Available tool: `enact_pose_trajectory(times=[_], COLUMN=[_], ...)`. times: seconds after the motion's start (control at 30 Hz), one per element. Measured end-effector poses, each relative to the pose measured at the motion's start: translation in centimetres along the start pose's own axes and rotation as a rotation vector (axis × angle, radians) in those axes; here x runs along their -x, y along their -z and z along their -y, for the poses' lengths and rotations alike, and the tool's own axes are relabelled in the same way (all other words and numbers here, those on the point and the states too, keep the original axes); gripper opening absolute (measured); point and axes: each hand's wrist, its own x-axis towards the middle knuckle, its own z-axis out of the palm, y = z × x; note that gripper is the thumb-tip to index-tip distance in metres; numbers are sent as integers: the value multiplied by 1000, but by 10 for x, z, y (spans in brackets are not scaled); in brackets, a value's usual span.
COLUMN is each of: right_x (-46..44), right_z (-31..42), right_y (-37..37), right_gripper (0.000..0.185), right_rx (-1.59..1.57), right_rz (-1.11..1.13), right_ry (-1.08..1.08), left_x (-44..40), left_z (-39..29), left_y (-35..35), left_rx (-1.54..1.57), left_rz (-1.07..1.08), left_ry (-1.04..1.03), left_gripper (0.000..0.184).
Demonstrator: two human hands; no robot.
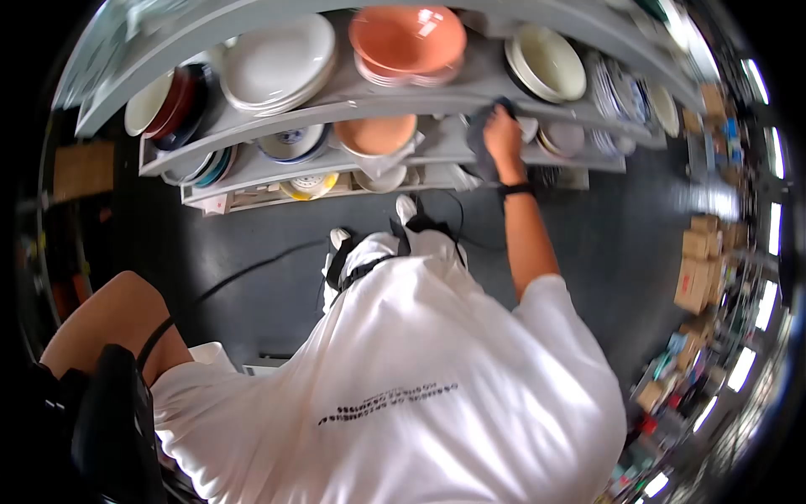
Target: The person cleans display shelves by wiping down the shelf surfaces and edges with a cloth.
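My right hand (504, 141) reaches out to the front edge of the shelves, its fingers closed on a dark grey, flat thing (481, 144). That thing is blurred, and I cannot tell whether it is a cloth or a dish. Close by, on the middle shelf, are pale bowls (562, 139) and an orange bowl (376, 134) with white wrapping beneath it. Above my hand stands a stack of cream bowls (547, 63). My left arm (117, 328) bends up at the left side, and its hand is out of sight behind a black device (117, 412).
The grey shelf unit (403, 107) holds white plates (281, 63), salmon-coloured bowls (407, 38), red and dark bowls (172, 105) and patterned plates (621, 92). A black cable (260, 265) trails over the dark floor (588, 227). Cardboard boxes (697, 269) are piled at the right.
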Motion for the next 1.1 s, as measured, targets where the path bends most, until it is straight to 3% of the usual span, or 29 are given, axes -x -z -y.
enact_pose_trajectory(times=[0.13,0.17,0.3,0.33,0.4,0.43,0.47,0.53,0.63,0.77,0.9,0.97,1.1], right_x=[9,6,-4,-7,-14,-15,-17,-16,-15,-8,-20,-26,-29], right_z=[40,30,-12,-28,-61,-69,-72,-66,-37,-7,-40,-57,-68], right_y=[-25,-38,17,24,32,38,40,39,24,12,16,34,49], right_gripper=[30,31,28,28,30,31,32,33,36,34,34,32,34], right_rx=[-120,-161,-173,-164,-125,-85,-77,-17,-4,-66,-261,-206,-85], right_rz=[15,-84,-33,-37,-72,-77,-92,-59,15,127,55,154,114], right_ry=[137,186,191,126,48,8,33,39,119,312,399,240,268], left_x=[-29,-37,-67,-72,-86,-88,-85,-80,-76,-73,-76,-80,-89], left_z=[46,57,88,99,125,135,144,161,184,182,182,182,176], left_y=[-19,-23,-41,-48,-86,-88,-111,-156,-178,-220,-217,-214,-223], left_rx=[55,73,99,121,133,261,334,480,668,817,863,854,825], left_rz=[-23,-25,-122,-232,-765,-285,-257,-224,19,166,189,184,193], left_ry=[-19,-22,-97,-165,-574,-3,160,497,493,383,364,375,360], left_gripper=[32,32,31,31,30,15,14,31,30,30,32,33,37])
